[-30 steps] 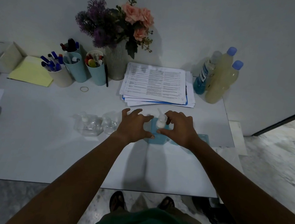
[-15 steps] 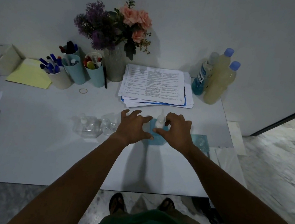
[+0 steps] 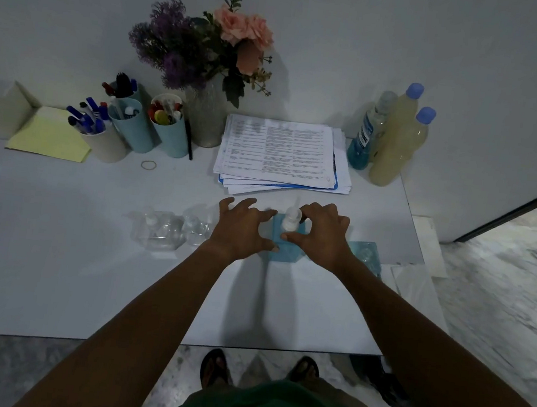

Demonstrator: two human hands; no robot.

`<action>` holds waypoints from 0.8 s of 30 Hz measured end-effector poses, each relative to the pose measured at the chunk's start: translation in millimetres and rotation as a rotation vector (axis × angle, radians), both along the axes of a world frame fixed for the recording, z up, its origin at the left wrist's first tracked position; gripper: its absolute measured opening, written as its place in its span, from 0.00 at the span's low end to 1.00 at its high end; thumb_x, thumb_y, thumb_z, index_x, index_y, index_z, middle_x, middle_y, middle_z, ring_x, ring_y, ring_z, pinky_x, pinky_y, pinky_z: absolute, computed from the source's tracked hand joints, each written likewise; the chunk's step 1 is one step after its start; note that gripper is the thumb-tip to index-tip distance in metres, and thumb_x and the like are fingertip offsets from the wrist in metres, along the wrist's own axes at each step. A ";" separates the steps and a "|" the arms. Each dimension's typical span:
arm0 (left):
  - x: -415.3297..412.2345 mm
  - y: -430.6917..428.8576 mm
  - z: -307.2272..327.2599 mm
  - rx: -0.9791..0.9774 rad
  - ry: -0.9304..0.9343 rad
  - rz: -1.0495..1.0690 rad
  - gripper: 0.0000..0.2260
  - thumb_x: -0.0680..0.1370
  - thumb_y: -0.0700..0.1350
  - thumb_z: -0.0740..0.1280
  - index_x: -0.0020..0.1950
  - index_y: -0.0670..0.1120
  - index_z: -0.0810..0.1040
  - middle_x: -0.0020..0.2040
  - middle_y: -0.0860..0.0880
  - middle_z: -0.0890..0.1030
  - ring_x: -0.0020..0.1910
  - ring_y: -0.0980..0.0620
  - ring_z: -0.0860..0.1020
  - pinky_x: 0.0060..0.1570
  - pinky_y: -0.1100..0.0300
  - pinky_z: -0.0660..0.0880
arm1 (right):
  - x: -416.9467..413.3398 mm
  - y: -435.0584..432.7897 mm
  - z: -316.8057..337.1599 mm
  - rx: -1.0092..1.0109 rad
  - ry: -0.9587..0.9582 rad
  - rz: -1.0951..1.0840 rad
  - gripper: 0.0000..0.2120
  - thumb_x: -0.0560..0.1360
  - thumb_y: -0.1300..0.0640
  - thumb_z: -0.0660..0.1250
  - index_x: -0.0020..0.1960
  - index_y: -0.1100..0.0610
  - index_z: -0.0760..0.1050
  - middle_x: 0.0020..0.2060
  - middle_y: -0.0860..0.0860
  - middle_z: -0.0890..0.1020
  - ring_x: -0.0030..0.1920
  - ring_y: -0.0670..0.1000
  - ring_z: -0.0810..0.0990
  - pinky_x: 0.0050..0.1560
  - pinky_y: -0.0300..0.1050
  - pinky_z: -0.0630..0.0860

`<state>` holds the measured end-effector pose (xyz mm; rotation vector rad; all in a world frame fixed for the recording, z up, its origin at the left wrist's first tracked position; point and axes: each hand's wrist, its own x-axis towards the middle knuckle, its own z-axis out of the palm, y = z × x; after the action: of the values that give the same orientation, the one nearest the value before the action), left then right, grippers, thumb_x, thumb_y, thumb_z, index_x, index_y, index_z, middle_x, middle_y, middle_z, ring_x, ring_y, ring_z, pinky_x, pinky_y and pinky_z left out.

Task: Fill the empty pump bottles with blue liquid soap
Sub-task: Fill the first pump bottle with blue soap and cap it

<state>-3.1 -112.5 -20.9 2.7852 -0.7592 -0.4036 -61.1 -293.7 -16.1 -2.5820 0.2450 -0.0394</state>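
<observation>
Two of my right hand's fingers [image 3: 306, 212] and its thumb close around the white pump head [image 3: 291, 221] of the square, blue-filled pump bottle [image 3: 283, 250], pinching it near the collar. My right hand [image 3: 322, 237] arches over that pump, while my left hand [image 3: 243, 229] is spread open, fingertips down on the counter [image 3: 83, 265] with its thumb pressed against the bottle's near left side, steadying rather than gripping. I judge I am seating or screwing the pump on a bottle already filled.

Trouble could come from the twist: with the left hand only bracing, the bottle may turn or skid on the smooth counter, and a crooked pump could let soap ooze at the neck. Pressing down on the head could squirt blue soap.

Just left of my left hand stand the clear empty pump bottles [image 3: 162, 229], light enough to topple if nudged. Another blue-filled bottle [image 3: 367, 254] sits just right of my right wrist, near the counter's edge, where my forearm could knock it off.
</observation>
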 end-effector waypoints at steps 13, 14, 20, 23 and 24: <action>8.8 -4.3 6.7 0.030 -0.010 -0.017 0.37 0.66 0.68 0.72 0.73 0.57 0.69 0.70 0.50 0.74 0.76 0.51 0.59 0.71 0.46 0.49 | -2.6 -4.1 -2.1 0.020 -0.022 0.000 0.20 0.69 0.41 0.74 0.55 0.51 0.78 0.52 0.48 0.80 0.56 0.51 0.70 0.53 0.47 0.56; 9.2 -4.8 8.0 0.037 -0.013 -0.021 0.38 0.66 0.68 0.72 0.73 0.57 0.69 0.70 0.50 0.74 0.76 0.51 0.60 0.71 0.46 0.49 | -3.2 -4.2 -2.1 0.008 -0.025 -0.011 0.21 0.68 0.40 0.74 0.55 0.51 0.78 0.52 0.48 0.80 0.57 0.51 0.70 0.53 0.47 0.56; 7.4 -4.2 4.2 0.043 -0.021 -0.025 0.36 0.67 0.70 0.71 0.72 0.58 0.70 0.69 0.51 0.75 0.75 0.50 0.61 0.70 0.46 0.50 | -7.4 6.5 1.6 -0.026 -0.004 -0.110 0.25 0.69 0.39 0.74 0.59 0.52 0.77 0.58 0.49 0.78 0.60 0.52 0.70 0.58 0.50 0.59; 4.5 -3.5 3.5 0.028 -0.029 -0.022 0.35 0.67 0.69 0.70 0.71 0.58 0.70 0.69 0.51 0.75 0.74 0.50 0.63 0.70 0.46 0.51 | -11.9 7.8 -0.3 -0.031 0.034 -0.074 0.29 0.71 0.39 0.71 0.67 0.50 0.72 0.69 0.48 0.72 0.67 0.53 0.66 0.65 0.53 0.58; 3.6 -3.1 2.9 0.025 -0.027 -0.029 0.34 0.67 0.69 0.70 0.70 0.58 0.70 0.68 0.51 0.75 0.74 0.50 0.63 0.70 0.45 0.51 | -12.9 7.2 -3.2 -0.013 0.075 -0.045 0.31 0.71 0.39 0.71 0.70 0.48 0.69 0.71 0.47 0.70 0.70 0.54 0.65 0.66 0.54 0.57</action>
<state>0.5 -115.6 -18.0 2.8110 -0.8073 -0.3842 -74.0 -286.6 -19.3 -2.5935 0.3312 0.0401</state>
